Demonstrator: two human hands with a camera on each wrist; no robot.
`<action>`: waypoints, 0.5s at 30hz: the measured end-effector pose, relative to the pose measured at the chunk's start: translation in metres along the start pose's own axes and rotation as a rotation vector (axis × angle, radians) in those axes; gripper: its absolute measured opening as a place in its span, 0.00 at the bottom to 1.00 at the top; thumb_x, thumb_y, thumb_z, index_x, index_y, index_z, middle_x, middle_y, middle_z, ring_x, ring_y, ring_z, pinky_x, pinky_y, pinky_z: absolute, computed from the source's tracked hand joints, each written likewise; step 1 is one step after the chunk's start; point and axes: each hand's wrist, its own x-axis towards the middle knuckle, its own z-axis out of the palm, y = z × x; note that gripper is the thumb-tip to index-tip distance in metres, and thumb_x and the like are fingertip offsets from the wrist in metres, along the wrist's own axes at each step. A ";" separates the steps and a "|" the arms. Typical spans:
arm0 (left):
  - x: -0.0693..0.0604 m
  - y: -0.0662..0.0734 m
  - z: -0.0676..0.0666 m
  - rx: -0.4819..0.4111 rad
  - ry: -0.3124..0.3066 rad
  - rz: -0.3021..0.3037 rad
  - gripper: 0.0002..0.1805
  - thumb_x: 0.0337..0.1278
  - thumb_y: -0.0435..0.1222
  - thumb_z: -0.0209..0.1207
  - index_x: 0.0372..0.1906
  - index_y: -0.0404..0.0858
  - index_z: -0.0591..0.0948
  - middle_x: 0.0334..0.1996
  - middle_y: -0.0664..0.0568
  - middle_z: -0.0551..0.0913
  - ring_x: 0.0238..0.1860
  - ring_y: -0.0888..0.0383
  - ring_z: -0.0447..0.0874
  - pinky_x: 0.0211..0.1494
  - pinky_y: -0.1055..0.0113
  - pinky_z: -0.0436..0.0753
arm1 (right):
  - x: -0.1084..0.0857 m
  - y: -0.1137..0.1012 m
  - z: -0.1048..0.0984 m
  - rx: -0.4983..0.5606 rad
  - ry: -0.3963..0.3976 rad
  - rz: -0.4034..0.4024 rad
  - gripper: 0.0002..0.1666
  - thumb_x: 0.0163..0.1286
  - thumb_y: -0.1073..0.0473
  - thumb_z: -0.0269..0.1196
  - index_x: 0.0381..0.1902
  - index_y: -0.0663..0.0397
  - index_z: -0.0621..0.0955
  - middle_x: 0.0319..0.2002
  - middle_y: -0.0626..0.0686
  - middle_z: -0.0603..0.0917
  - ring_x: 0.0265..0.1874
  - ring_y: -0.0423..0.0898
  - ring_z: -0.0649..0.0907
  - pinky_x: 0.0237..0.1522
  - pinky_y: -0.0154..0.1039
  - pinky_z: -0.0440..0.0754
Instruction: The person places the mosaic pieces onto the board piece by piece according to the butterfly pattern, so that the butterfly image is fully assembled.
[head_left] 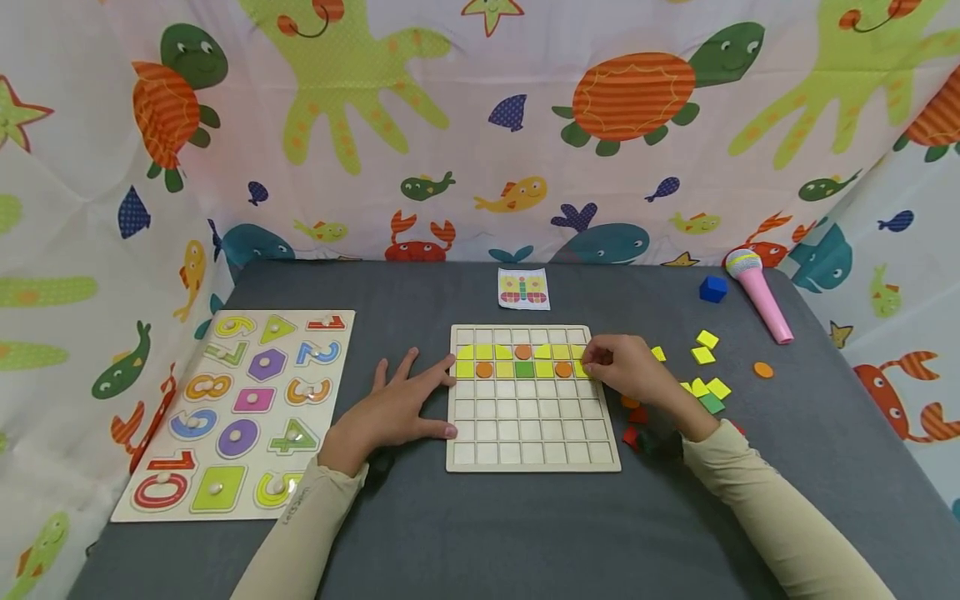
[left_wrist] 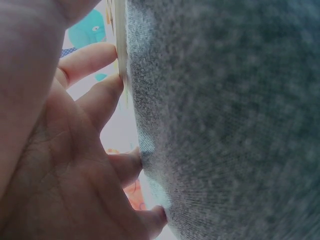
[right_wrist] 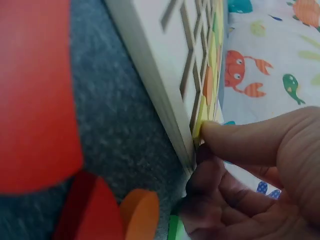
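A wooden grid board [head_left: 533, 431] lies on the table, its upper two filled rows holding yellow squares, orange discs and a green square [head_left: 523, 369]. With fingers spread, my left hand [head_left: 397, 406] touches the board's left edge with thumb and fingertips. My right hand [head_left: 626, 367] is at the right end of the second filled row. There, in the right wrist view, the thumb and curled index finger pinch a yellow square tile [right_wrist: 199, 120] at its cell; the index fingertip's contact is partly hidden.
Loose yellow tiles [head_left: 702, 356], a green tile [head_left: 712, 403], an orange disc [head_left: 762, 369] and red pieces [head_left: 631, 437] lie right of the board. A pattern card [head_left: 523, 289], blue cube [head_left: 713, 288] and pink toy microphone [head_left: 761, 300] lie behind. A number puzzle [head_left: 251, 475] is left.
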 end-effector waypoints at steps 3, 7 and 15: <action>0.000 0.000 -0.001 0.000 -0.002 0.000 0.59 0.61 0.55 0.76 0.89 0.48 0.54 0.75 0.59 0.76 0.86 0.36 0.32 0.78 0.29 0.27 | 0.001 -0.003 0.000 -0.014 -0.011 -0.017 0.03 0.70 0.70 0.71 0.38 0.60 0.86 0.30 0.49 0.82 0.31 0.49 0.78 0.34 0.42 0.79; 0.000 0.001 -0.001 -0.004 -0.005 -0.010 0.59 0.60 0.55 0.76 0.88 0.48 0.55 0.75 0.58 0.76 0.86 0.36 0.32 0.78 0.29 0.26 | -0.002 -0.002 -0.004 -0.029 -0.007 -0.008 0.05 0.71 0.70 0.71 0.42 0.60 0.86 0.33 0.50 0.84 0.33 0.49 0.80 0.37 0.43 0.82; 0.000 0.000 0.000 0.004 -0.005 -0.013 0.60 0.60 0.56 0.76 0.89 0.48 0.54 0.75 0.59 0.76 0.86 0.37 0.32 0.78 0.29 0.26 | -0.016 0.017 -0.028 -0.096 0.061 -0.026 0.11 0.71 0.69 0.71 0.50 0.63 0.87 0.44 0.58 0.86 0.39 0.53 0.81 0.42 0.50 0.81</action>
